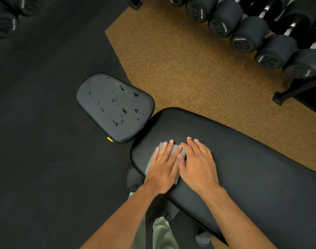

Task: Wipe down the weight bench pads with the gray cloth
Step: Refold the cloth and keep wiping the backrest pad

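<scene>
Seat pad [115, 107]: left of the long pad, beaded with droplets, not yet wiped; judged the next surface.
Gray cloth [178, 150]: flat on the near end of the back pad, mostly hidden under the palms.
Left hand [162, 169]: fingers spread, pressed flat on the cloth.
Right hand [198, 164]: spread flat, touching the left hand, partly on the cloth.
Back pad [252, 168]: the worktop; looks dry.
Technique: the person should keep even palm pressure, overlap straight strokes, then carry the cloth to the wet seat.
</scene>
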The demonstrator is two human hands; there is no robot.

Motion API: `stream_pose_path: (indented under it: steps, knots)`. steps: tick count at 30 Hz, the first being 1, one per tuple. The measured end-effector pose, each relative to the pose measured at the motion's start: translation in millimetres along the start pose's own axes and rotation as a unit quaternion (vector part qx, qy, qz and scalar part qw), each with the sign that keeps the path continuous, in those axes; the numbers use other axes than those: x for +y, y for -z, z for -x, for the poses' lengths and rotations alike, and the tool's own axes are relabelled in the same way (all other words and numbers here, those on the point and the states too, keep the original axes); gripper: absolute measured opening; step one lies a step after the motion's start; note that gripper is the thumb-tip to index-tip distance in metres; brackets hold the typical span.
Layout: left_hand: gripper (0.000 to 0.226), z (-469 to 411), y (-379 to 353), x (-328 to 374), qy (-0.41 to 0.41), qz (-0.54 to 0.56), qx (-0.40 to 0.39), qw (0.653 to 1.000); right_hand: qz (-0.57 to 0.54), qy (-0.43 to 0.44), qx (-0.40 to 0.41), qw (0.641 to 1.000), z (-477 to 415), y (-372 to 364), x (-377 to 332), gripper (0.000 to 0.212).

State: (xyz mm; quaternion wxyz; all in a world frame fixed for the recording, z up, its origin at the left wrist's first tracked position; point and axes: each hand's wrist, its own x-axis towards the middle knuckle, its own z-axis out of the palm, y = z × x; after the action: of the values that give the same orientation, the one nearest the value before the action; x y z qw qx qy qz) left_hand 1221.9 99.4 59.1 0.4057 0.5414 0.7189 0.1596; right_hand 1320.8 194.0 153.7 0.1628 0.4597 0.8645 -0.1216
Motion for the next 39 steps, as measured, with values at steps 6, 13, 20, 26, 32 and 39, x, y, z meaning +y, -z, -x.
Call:
stream_pose_path:
  steps: [6,13,20,26,32,39]
  knots:
    - [0.056,-83.3,19.0,-57.8,0.111,0.018,0.022,0.993,0.002,0.014,-0.004,1.0,-16.9,-18.3,-21.2,0.055]
    - [0.054,-88.2,18.4,-85.5,0.143,0.078,0.068,0.984,-0.006,0.019,-0.024,1.0,-35.3,-22.2,-37.8,0.056]
    - [0.057,-31.6,-5.3,-95.7,0.257,0.112,0.126,0.952,-0.022,0.011,-0.015,1.0,-38.6,-12.4,-37.5,0.054]
    - [0.066,-69.4,14.5,-54.7,0.496,0.19,0.097,0.842,-0.017,0.006,-0.017,1.0,-34.5,-13.3,-28.3,0.055]
    - [0.07,-152.8,33.7,7.6,0.473,0.182,0.092,0.857,-0.041,-0.028,-0.008,0.999,-38.3,-10.9,-8.5,0.052]
    - [0.048,-204.5,41.6,-3.3,0.071,0.166,0.09,0.979,-0.062,-0.08,0.04,0.994,-59.9,1.3,20.9,0.05]
